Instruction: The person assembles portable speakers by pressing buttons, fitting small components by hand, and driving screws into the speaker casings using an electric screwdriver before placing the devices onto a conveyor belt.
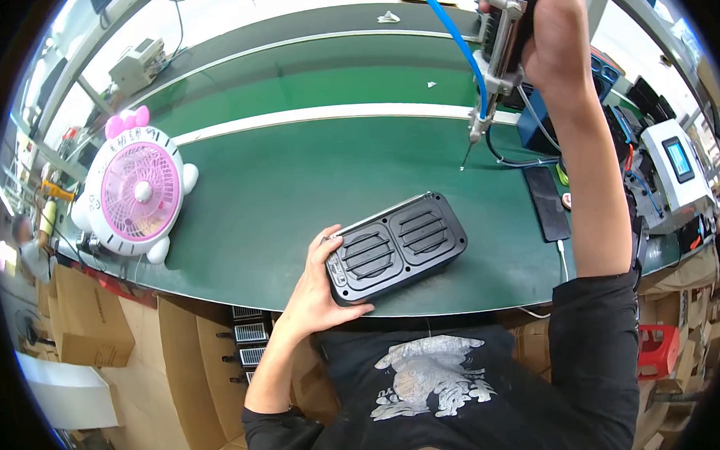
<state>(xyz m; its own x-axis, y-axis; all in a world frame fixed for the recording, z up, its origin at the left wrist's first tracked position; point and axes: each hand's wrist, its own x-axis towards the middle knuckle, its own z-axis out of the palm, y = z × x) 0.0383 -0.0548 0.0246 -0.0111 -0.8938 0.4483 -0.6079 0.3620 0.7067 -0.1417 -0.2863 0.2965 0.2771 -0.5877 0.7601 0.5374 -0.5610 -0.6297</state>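
A black speaker (396,247) with two round ribbed grilles lies tilted on the green bench near its front edge. My left hand (318,286) grips its left end, fingers on the far side and thumb along the near edge. At the upper right, my right hand (556,36) is wrapped round an electric screwdriver (501,57) with a metal feed head and a blue hose. The driver's thin bit points down at the bench, beyond the speaker and apart from it. A tiny light-coloured piece shows at the bit's tip, too small to name.
A pink and white fan (142,191) stands at the left. On the right lie a phone (545,203) with a white cable and a white device with a screen (677,162). A raised white strip (332,113) crosses behind. Cardboard boxes (93,314) stand below left.
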